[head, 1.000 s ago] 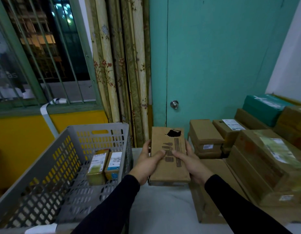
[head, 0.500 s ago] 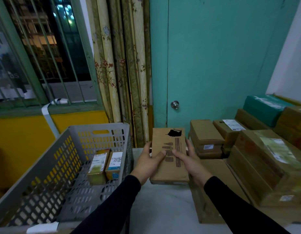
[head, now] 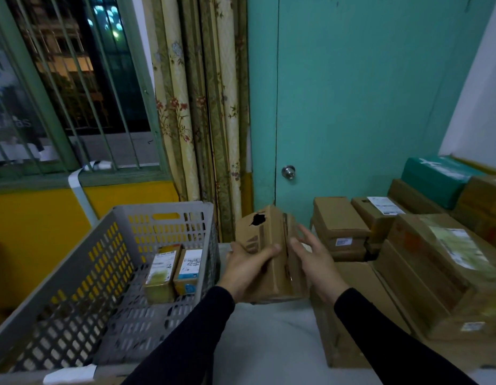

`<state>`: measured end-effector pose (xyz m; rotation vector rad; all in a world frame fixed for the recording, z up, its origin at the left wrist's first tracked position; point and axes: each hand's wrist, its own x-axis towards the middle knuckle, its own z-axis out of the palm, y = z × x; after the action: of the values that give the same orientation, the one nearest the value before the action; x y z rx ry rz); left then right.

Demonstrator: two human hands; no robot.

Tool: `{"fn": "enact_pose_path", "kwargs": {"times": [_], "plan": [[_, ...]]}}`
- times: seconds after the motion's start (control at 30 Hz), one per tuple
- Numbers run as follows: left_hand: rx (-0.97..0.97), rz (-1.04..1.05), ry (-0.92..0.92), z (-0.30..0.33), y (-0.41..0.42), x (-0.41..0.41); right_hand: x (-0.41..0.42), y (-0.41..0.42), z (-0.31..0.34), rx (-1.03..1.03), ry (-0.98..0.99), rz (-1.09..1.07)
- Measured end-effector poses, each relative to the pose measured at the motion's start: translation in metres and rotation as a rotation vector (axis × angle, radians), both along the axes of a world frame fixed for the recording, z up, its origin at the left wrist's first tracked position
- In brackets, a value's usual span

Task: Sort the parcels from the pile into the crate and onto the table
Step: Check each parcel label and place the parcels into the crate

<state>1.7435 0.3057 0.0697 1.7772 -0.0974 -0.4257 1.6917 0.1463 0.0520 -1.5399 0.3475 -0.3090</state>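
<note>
A flat brown cardboard parcel (head: 272, 245) with a black smudge near its top is tilted onto its long edge above the white table (head: 269, 337). My left hand (head: 248, 269) grips its left face, thumb across the front. My right hand (head: 313, 259) is beside the parcel's right side with its fingers straight, touching or just off the cardboard. The grey slotted crate (head: 108, 262) stands to the left and holds two small labelled boxes (head: 174, 269). The pile of brown parcels (head: 424, 259) fills the right side.
A teal door (head: 352, 107) with a round knob (head: 288, 172) is straight ahead, floral curtains (head: 202, 107) and a barred window (head: 69, 79) to its left. A teal-wrapped parcel (head: 433, 177) tops the far pile. A flat box (head: 360, 295) lies under my right forearm.
The parcel has turned from lying flat-faced towards me onto its edge, rolling leftwards. My right hand has come off its front and opened beside it.
</note>
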Motion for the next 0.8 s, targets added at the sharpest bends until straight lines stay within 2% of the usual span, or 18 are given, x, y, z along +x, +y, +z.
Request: {"fn": "enact_pose_path", "kwargs": {"times": [0.07,0.13,0.2,0.33,0.5,0.8], "plan": [[-0.204,-0.097,0.105,0.004,0.005,-0.002,-0.004,-0.007,-0.002,0.109,0.004,0.005],[-0.273,-0.177,0.161,0.002,0.011,-0.002,-0.006,-0.01,-0.001,0.217,0.045,0.116],[-0.281,-0.208,0.182,-0.002,0.012,-0.001,-0.008,-0.009,0.002,0.301,0.083,0.225],[-0.251,-0.254,0.197,-0.007,0.008,0.002,-0.005,-0.009,-0.005,0.355,0.133,0.246],[-0.162,-0.252,0.171,-0.007,0.001,0.004,-0.001,-0.007,-0.013,0.324,0.126,0.229],[-0.135,-0.172,0.116,-0.019,0.0,0.007,-0.006,0.0,-0.004,0.264,0.084,0.208]]}}
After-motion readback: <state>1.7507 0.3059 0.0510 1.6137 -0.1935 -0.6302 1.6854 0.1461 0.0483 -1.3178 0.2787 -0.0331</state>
